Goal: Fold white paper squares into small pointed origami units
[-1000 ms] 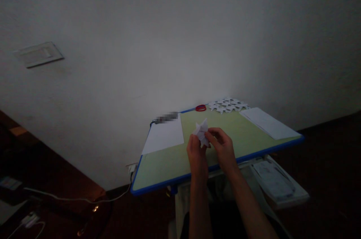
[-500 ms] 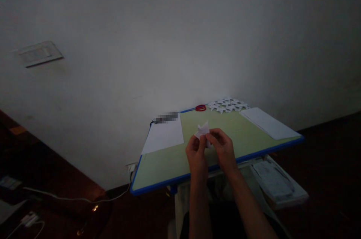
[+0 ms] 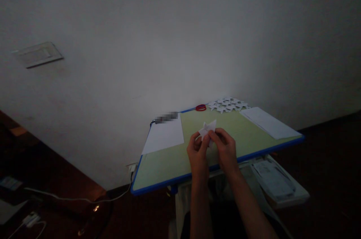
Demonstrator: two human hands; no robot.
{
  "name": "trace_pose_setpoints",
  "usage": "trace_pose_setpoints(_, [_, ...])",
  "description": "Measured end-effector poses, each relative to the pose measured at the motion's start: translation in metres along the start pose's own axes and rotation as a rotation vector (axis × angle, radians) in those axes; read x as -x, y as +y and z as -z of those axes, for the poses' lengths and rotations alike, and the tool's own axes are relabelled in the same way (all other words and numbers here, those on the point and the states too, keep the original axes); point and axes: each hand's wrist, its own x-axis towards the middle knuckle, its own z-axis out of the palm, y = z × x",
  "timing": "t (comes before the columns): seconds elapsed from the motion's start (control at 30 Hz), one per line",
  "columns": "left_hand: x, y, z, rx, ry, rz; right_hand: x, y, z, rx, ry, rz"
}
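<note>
A small white folded paper star [image 3: 208, 127] is pinched between my two hands above the green table [image 3: 163, 171]. My left hand [image 3: 198, 152] grips its lower left side with thumb and fingers. Opposite it, my right hand [image 3: 226, 150] holds the lower right side, its thumb near the left thumb on the paper. The star's upper points stick up past my fingers, while much of its lower part is hidden by them.
Several white folded paper stars [image 3: 228, 104] lie at the table's back right, beside red-handled scissors [image 3: 200, 107]. White paper sheets [image 3: 269, 122] rest at the right, another sheet [image 3: 165, 135] at the left, near a pixelated item [image 3: 166, 117]. Below the right edge is an open drawer [image 3: 290, 201].
Both hands have shifted slightly to the right with the paper star, which now appears a little turned. The things on the table have stayed in place.
</note>
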Motion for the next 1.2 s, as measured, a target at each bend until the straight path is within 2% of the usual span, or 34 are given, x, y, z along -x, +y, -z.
trace_pose_setpoints(0.13, [-0.0002,-0.0020,0.0017,-0.030,0.004,-0.031,-0.0023,0.0016,0.0002,-0.049,0.089,-0.030])
trace_pose_setpoints(0.23, [-0.0010,-0.0030,0.0031,-0.035,0.053,-0.061,-0.0032,0.0029,0.0015,-0.063,0.113,-0.051])
trace_pose_setpoints(0.43, [-0.0029,-0.0010,0.0027,-0.002,0.094,-0.067,-0.0033,0.0051,0.0024,-0.076,0.083,-0.068])
trace_pose_setpoints(0.67, [-0.0021,-0.0004,0.0020,-0.005,0.049,-0.072,-0.0022,0.0008,0.0008,-0.074,0.007,-0.074])
trace_pose_setpoints(1.0, [-0.0015,0.0021,0.0006,-0.019,0.042,-0.050,-0.0014,-0.0024,-0.0006,-0.041,-0.023,-0.075])
trace_pose_setpoints(1.2, [-0.0016,0.0019,0.0013,0.017,0.117,-0.027,0.0001,-0.0039,-0.0010,-0.023,-0.089,-0.095])
